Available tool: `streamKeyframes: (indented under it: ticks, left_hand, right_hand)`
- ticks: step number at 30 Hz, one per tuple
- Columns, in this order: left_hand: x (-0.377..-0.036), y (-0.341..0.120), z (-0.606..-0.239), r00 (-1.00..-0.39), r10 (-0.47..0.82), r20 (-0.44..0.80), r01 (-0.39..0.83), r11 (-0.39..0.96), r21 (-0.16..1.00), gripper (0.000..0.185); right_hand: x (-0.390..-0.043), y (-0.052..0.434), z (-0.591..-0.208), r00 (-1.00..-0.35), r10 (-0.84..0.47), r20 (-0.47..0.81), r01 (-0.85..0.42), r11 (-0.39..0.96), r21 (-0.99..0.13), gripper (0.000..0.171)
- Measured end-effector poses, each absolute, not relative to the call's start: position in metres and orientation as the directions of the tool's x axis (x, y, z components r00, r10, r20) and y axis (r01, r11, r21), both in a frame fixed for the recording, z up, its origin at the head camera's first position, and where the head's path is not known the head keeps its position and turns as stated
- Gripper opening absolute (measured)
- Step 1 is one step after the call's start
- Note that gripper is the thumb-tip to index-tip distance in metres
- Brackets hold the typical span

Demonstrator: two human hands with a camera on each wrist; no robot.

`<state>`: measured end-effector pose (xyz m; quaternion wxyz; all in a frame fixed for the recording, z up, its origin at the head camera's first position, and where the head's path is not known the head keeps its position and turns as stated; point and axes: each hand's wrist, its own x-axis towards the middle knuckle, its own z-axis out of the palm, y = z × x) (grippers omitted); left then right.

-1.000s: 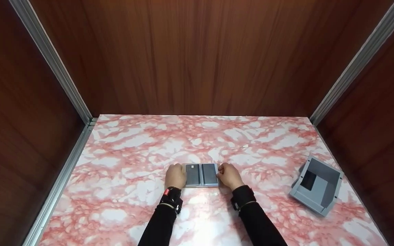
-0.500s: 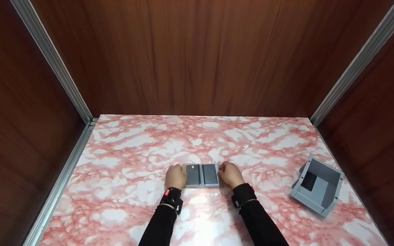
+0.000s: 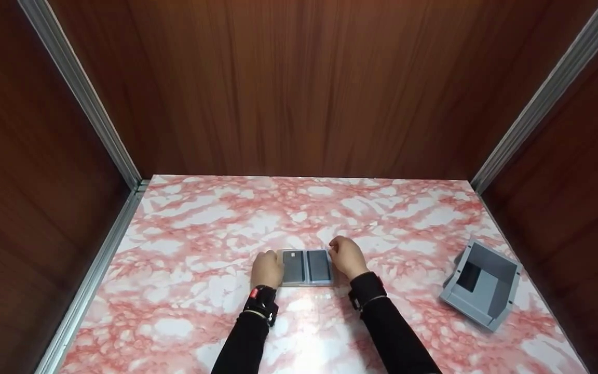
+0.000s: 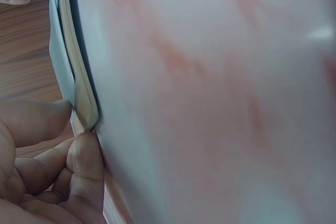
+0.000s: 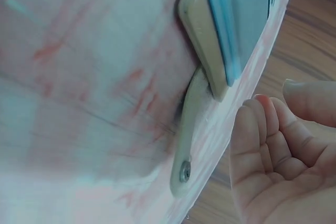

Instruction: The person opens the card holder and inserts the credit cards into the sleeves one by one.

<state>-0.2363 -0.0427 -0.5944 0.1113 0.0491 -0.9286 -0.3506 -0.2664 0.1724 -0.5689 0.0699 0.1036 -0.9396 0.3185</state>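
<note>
A small open card wallet (image 3: 307,268) lies on the table between my hands, two dark grey panels side by side under clear sleeves. The left panel bears a small pale square. My left hand (image 3: 267,269) pinches the wallet's left edge; in the left wrist view, thumb and fingertips meet at its rounded tan corner (image 4: 85,106). Apart from the wallet, just off its upper right corner, my right hand (image 3: 348,257) holds nothing, its fingers loosely bent and thumb separate. The right wrist view shows the wallet's cream strap (image 5: 187,135) with a metal snap (image 5: 185,171).
A grey plastic bin (image 3: 480,283) with a dark patch inside sits tilted at the table's right side. Brown wood-grain panels (image 3: 299,88) with metal corner rails (image 3: 83,91) enclose the red-and-white marbled table (image 3: 200,228).
My right hand has left the wallet's right edge and shifted slightly away from me, its fingers loosening. The left hand and wallet stay in place.
</note>
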Motion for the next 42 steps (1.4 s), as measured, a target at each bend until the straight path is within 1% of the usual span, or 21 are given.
streamKeyframes:
  ticks: [9,17,21,35,42]
  left_hand:
    - [-0.238,-0.043,-0.594,-0.975,-0.174,0.141,-0.039,0.752,0.658,0.011]
    - [-0.238,-0.043,-0.593,-0.974,-0.173,0.15,-0.035,0.759,0.65,0.012]
    - [-0.237,-0.042,-0.591,-0.974,-0.182,0.135,-0.048,0.75,0.66,0.011]
    - [-0.239,-0.043,-0.594,-0.973,-0.173,0.154,-0.029,0.75,0.66,0.01]
    - [-0.238,-0.043,-0.591,-0.974,-0.18,0.14,-0.043,0.747,0.664,0.011]
  right_hand:
    - [-0.271,0.168,-0.573,-0.953,-0.195,0.233,-0.29,0.81,-0.509,0.013]
    - [-0.275,0.166,-0.581,-0.954,-0.207,0.218,-0.288,0.842,-0.457,0.014]
    - [-0.275,0.166,-0.583,-0.949,-0.219,0.228,-0.299,0.854,-0.426,0.014]
    - [-0.278,0.165,-0.586,-0.954,-0.212,0.212,-0.284,0.864,-0.415,0.007]
    - [-0.278,0.165,-0.585,-0.948,-0.226,0.225,-0.303,0.858,-0.415,0.007]
